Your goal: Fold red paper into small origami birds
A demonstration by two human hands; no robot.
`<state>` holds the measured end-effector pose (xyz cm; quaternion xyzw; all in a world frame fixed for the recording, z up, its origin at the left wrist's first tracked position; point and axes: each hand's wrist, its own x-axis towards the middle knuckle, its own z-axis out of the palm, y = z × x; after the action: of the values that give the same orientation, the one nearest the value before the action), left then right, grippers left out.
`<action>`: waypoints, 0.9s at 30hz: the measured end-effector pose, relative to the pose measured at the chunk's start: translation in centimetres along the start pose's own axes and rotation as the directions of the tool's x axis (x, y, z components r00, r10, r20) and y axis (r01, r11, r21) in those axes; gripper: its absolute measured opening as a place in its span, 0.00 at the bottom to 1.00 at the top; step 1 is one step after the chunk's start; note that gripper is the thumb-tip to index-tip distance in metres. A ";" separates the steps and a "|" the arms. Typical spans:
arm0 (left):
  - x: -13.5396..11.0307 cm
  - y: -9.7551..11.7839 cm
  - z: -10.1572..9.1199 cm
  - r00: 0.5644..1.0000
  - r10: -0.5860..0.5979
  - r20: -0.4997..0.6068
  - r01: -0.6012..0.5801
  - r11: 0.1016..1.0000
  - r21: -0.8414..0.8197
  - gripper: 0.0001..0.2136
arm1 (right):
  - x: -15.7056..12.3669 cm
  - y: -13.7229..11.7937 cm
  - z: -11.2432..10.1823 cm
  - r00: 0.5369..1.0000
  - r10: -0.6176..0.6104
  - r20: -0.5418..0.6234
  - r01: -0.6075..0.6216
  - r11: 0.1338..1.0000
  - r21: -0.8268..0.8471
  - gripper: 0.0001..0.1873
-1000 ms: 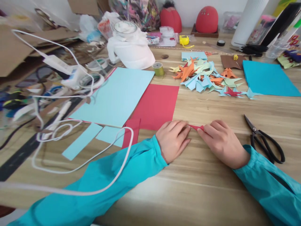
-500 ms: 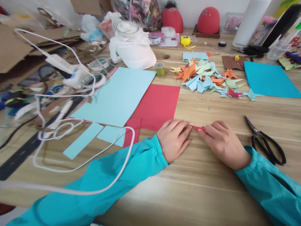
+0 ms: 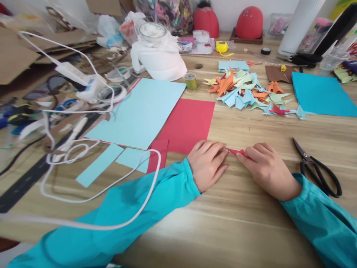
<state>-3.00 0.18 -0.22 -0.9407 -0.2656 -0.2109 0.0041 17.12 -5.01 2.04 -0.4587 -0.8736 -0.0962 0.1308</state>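
Observation:
A narrow folded piece of red paper (image 3: 235,151) lies on the wooden table between my two hands. My left hand (image 3: 208,163) rests low on the table, its fingertips pressing the paper's left tip. At the other end my right hand (image 3: 267,167) is closed, thumb and fingers gripping the paper, which they partly hide. Just behind my left hand is a flat red sheet (image 3: 189,124), partly under a light blue sheet (image 3: 145,111). Black-handled scissors (image 3: 318,167) lie open-bladed to the right of my right hand.
Folded paper cranes (image 3: 245,91) in several colours are heaped farther back, beside a bright blue paper stack (image 3: 323,95). A thread spool (image 3: 190,81) stands near the light blue sheet. A white cable (image 3: 154,178) loops above my left sleeve. Paper strips (image 3: 100,165) lie at left.
The right hand has slid slightly right along the red paper, while the left hand keeps its place. The whole view has shifted a little.

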 end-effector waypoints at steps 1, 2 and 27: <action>0.0 0.0 0.0 1.000 -0.003 -0.001 0.003 1.000 -0.011 0.16 | 0.0 0.0 0.0 1.000 -0.002 -0.002 0.002 1.000 0.000 0.14; 0.1 -0.1 -0.1 1.000 -0.007 -0.003 0.007 1.000 -0.021 0.16 | 0.0 0.0 0.0 1.000 -0.006 -0.004 0.006 1.000 -0.003 0.14; 0.1 0.1 0.1 1.000 0.025 -0.014 -0.024 0.998 0.058 0.18 | 0.0 -0.1 0.0 1.000 -0.020 -0.003 0.020 1.000 -0.022 0.13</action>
<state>-2.86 0.12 -0.27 -0.9418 -0.2601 -0.2099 0.0359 17.04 -5.08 2.07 -0.4514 -0.8768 -0.1079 0.1261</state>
